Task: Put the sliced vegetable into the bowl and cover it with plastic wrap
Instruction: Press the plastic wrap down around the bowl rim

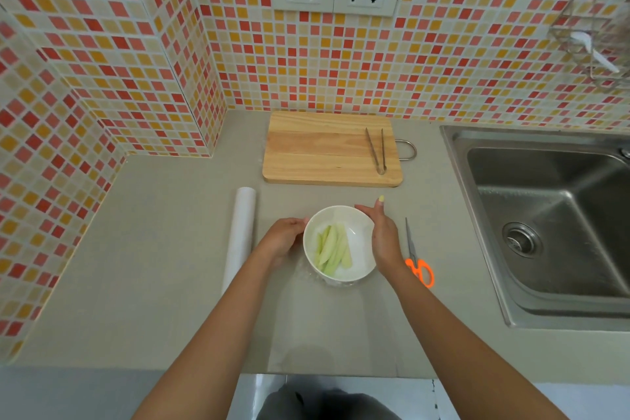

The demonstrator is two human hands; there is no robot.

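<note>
A white bowl (pixel 358 242) stands on the grey counter and holds several pale green vegetable slices (pixel 332 249). Clear plastic wrap (pixel 308 271) is crinkled around the bowl's lower left side. My left hand (pixel 283 237) presses against the bowl's left side, its fingertips curled at the rim. My right hand (pixel 383 235) lies along the right side with straight fingers pointing away from me. A roll of plastic wrap (pixel 240 235) lies on the counter to the left of the bowl.
A wooden cutting board (pixel 324 150) lies behind the bowl with metal tongs (pixel 376 150) on its right part. Orange-handled scissors (pixel 417 256) lie right of my right hand. A steel sink (pixel 552 215) fills the right side. Tiled walls stand behind and left.
</note>
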